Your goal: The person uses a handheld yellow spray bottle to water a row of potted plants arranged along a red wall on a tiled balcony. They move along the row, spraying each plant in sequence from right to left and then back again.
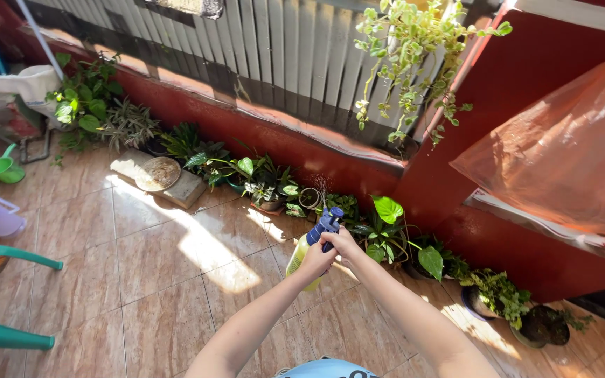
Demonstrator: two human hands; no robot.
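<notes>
Above floor [155,280], both hands clamped on sprayer [313,248]: left [314,260] around bottle, right [341,241] at trigger; nozzle toward plants [274,183], axis tilted up-forward.

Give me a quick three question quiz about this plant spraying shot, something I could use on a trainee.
1. True or false: both hands are on the spray bottle.
2. Which colour is the bottle's nozzle head? A) red B) blue C) white
3. Fill in: the potted plants stand in a row along the base of the red ____.

Key
1. True: the left hand grips the yellow-green body and the right hand is at the trigger.
2. B
3. wall
</notes>
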